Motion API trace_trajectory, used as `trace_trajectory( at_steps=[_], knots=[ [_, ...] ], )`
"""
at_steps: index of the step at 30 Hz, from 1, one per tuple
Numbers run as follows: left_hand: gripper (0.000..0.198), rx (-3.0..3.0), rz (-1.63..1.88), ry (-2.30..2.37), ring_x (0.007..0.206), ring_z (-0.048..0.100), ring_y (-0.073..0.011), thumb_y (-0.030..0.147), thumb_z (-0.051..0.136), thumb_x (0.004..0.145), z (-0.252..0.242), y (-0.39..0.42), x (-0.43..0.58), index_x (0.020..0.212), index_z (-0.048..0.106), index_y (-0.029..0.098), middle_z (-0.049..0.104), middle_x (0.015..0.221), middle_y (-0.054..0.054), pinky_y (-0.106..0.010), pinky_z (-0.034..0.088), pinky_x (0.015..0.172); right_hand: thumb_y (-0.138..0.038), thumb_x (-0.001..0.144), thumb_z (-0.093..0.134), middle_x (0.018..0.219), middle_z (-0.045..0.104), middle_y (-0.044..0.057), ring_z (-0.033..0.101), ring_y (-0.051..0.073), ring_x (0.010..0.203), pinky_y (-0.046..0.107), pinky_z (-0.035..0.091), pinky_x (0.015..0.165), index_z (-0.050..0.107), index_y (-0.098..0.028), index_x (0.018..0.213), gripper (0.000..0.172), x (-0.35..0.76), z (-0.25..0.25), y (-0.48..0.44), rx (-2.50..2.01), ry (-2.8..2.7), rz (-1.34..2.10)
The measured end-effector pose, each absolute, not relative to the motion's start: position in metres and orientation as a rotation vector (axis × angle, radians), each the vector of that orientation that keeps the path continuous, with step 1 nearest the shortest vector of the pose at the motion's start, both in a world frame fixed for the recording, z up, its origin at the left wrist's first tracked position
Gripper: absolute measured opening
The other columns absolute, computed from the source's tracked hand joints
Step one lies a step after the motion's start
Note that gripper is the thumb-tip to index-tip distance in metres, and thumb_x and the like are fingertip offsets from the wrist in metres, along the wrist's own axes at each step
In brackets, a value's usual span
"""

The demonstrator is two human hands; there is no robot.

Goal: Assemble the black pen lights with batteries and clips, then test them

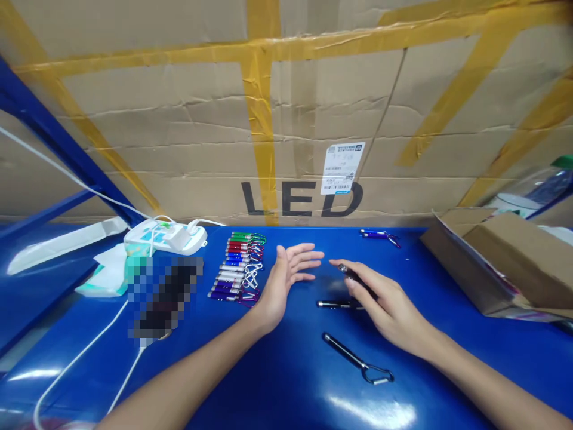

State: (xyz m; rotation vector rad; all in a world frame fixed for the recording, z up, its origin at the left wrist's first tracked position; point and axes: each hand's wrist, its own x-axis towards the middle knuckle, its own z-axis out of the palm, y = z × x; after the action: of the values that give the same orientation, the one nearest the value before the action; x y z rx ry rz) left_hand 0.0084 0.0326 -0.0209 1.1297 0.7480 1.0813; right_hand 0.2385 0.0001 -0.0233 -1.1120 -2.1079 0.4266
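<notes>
My right hand [389,304] pinches a black mini flashlight [356,279], its lens end pointing left. Just below it a second black flashlight [335,304] lies on the blue table, partly covered by my hand. Closer to me rests another black flashlight [344,349] with a carabiner clip [376,374] on its end. My left hand [286,280] is held palm inward with the fingers stretched out, holding nothing. Left of it lies a row of coloured flashlights [233,260] with carabiners, in green, red, blue, silver and purple.
At the back right lies a blue flashlight pair [376,234]. An open cardboard box [501,269] stands at the right. On the left are a white power strip [179,237] with cables, a tissue pack [107,275] and a blurred-out dark phone-like object [165,298]. A large taped carton [201,119] walls the back.
</notes>
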Motion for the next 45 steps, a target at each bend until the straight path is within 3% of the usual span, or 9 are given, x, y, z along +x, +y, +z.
trace_trajectory(
  at_steps=[9,16,21,30,45],
  knots=[
    [0.081,1.129,1.088,0.760,0.129,0.067,-0.0325,0.076,0.014,0.107,-0.0188,0.0324,0.0081,0.136,0.062,0.019,0.072,0.141,-0.018,-0.046,0.053,0.102,-0.030,0.114,0.047,0.148,0.069,0.011,0.070,0.024,0.133,0.035,0.058,0.110,0.056,-0.023,0.152,0.039,0.2397,-0.0262,0.0019,-1.122,-2.212,0.351],
    [0.082,1.119,1.082,0.745,0.133,0.065,-0.0327,0.076,0.012,0.107,-0.0190,0.0328,0.0059,0.137,0.063,0.020,0.072,0.142,-0.016,-0.048,0.050,0.110,-0.029,0.113,0.045,0.138,0.076,0.010,0.078,0.024,0.117,0.037,0.067,0.094,0.055,-0.024,0.153,0.041,0.2356,-0.0232,0.0004,-1.078,-2.368,0.353],
    [0.082,1.111,1.101,0.781,0.134,0.064,-0.0338,0.078,0.016,0.106,-0.0209,0.0352,0.0068,0.135,0.065,0.019,0.072,0.140,-0.018,-0.051,0.047,0.114,-0.026,0.113,0.046,0.140,0.075,0.011,0.080,0.025,0.114,0.039,0.067,0.096,0.057,-0.023,0.151,0.040,0.2353,-0.0235,-0.0011,-1.070,-2.411,0.375],
    [0.081,1.126,1.086,0.771,0.136,0.063,-0.0340,0.078,0.017,0.106,-0.0191,0.0343,0.0070,0.136,0.063,0.018,0.070,0.143,-0.018,-0.052,0.045,0.116,-0.029,0.115,0.044,0.121,0.081,0.009,0.082,0.023,0.094,0.034,0.066,0.079,0.058,-0.023,0.146,0.035,0.2385,-0.0238,-0.0015,-1.051,-2.465,0.366],
    [0.083,1.121,1.054,0.754,0.137,0.062,-0.0341,0.080,0.018,0.105,-0.0204,0.0320,0.0084,0.136,0.064,0.018,0.069,0.145,-0.019,-0.051,0.045,0.116,-0.029,0.113,0.045,0.122,0.081,0.009,0.082,0.024,0.092,0.033,0.066,0.076,0.061,-0.025,0.145,0.035,0.2379,-0.0237,-0.0015,-1.061,-2.440,0.345]
  ],
)
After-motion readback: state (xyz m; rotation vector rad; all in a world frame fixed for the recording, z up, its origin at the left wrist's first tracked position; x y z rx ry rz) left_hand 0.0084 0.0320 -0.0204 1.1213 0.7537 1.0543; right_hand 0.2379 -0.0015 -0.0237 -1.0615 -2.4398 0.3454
